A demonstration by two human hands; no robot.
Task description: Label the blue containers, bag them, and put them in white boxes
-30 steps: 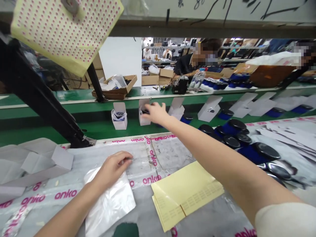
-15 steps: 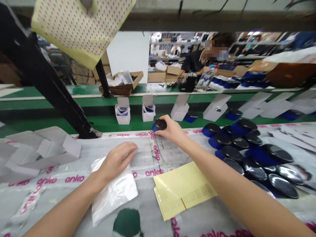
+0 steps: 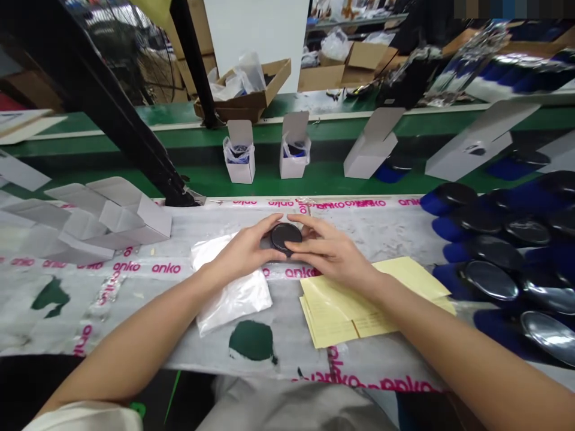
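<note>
Both my hands meet around one round, black-topped object (image 3: 286,237) above the covered table. My left hand (image 3: 245,246) grips its left side between thumb and fingers. From the right, my right hand (image 3: 330,248) holds it, fingertips on its edge and top. Below my left wrist lies a stack of clear plastic bags (image 3: 238,299). Yellow sheets (image 3: 350,308) lie partly under my right forearm. Several blue items with glossy black tops (image 3: 489,279) are grouped at the right.
Open white boxes (image 3: 241,164) stand along the green strip (image 3: 179,161) behind the table. More white boxes (image 3: 148,218) lie at the left, near a slanted black post (image 3: 121,131). A cardboard tray (image 3: 274,84) sits farther back.
My right hand has brought the black-topped object from the table's back edge towards me. My left hand has moved right and closed on it. The view has tilted down.
</note>
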